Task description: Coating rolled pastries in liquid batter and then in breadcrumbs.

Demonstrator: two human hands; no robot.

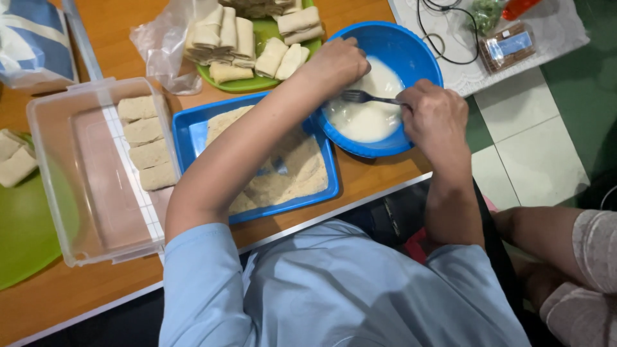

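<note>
Left grip: my left hand (335, 63) rests on the near-left rim of the blue bowl (411, 48), fingers curled over the edge and clasping it.
Right grip: my right hand (434, 117) is clenched around the handle of a metal fork (363, 97), at the bowl's right rim.
Fork: it lies nearly level, tines pointing left, over the white batter (369, 115) pooled in the bottom of the bowl.
Bowl: it stands on the wooden surface (122, 38) near its front edge, touching the right end of the blue tray (193, 132).
Tray: rectangular, holding a layer of pale breadcrumbs (302, 170); my left forearm crosses above it.
Green plate (267, 32): behind the tray, stacked with folded pale rolls (225, 38), a clear plastic bag (160, 42) at its left.
Clear container (83, 173): left of the tray, with four crumbed rolls (146, 141) lined along its right side.
Other person: a sleeved arm (588, 257) shows at the lower right, well apart from the bowl.
</note>
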